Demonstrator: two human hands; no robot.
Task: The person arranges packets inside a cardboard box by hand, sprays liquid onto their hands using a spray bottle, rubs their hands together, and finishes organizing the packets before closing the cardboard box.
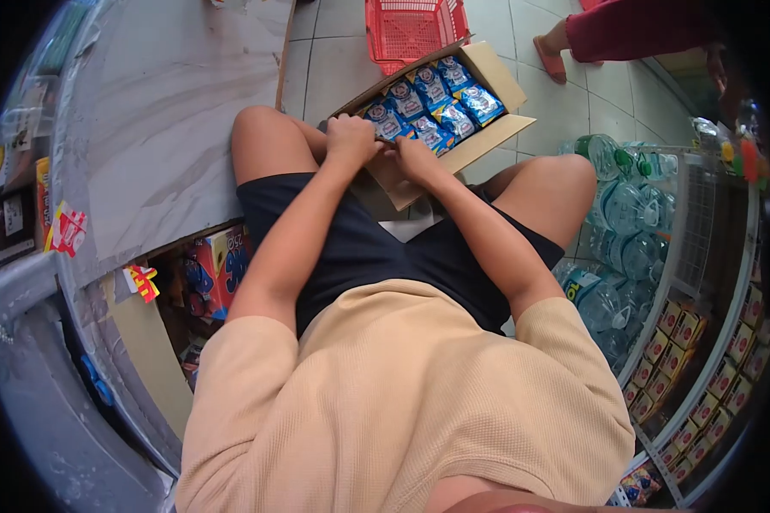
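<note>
An open cardboard box [494,79] sits on the floor between my knees, filled with blue and white sachet packs [431,85] in rows. At its near left corner my left hand [351,138] is closed, knuckles up, on the box's edge. My right hand [414,157] is closed at the near edge beside it, fingertips close to those of the left. A small dark strip shows between the fingertips; whether it is more than the box's edge I cannot tell. The near flap hangs down below my right hand.
Behind the box stands a red plastic basket [376,38]. Large water bottles [629,209] line the right side, before a rack of small boxes [672,333]. A marble-patterned counter [171,111] is on my left. Another person's sandalled foot [553,56] is at the upper right.
</note>
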